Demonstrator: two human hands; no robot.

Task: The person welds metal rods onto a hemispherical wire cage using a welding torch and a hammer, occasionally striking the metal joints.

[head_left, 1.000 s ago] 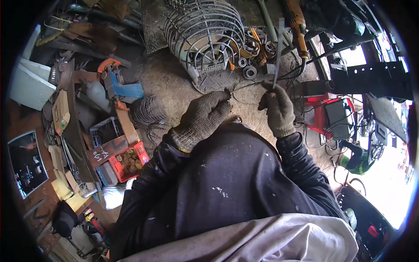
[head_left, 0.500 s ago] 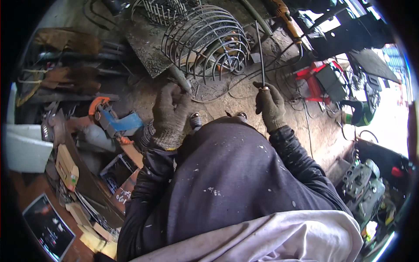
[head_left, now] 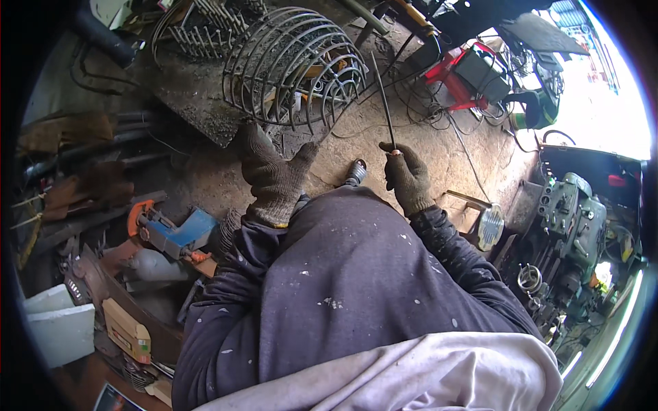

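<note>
Both hands wear dirty knitted gloves. My left hand (head_left: 273,175) is spread flat with fingers apart and holds nothing, just below a domed cage of bent steel rods (head_left: 295,65) on the ground. My right hand (head_left: 406,177) is closed around the lower end of a thin straight metal rod (head_left: 382,99), which points up and away toward the cage's right side. The toe of my dark shoe (head_left: 354,171) shows between the two hands.
A blue and orange power tool (head_left: 173,231) lies at the left among scrap and cardboard boxes (head_left: 127,330). A red welding machine (head_left: 473,72) with tangled cables sits at the upper right. A grey engine-like machine (head_left: 569,212) stands at the right. More rod frames (head_left: 205,20) lie behind.
The view has shifted so the cage sits closer and more central. My left hand has let go of the wire and opened flat. My right hand keeps hold of the rod.
</note>
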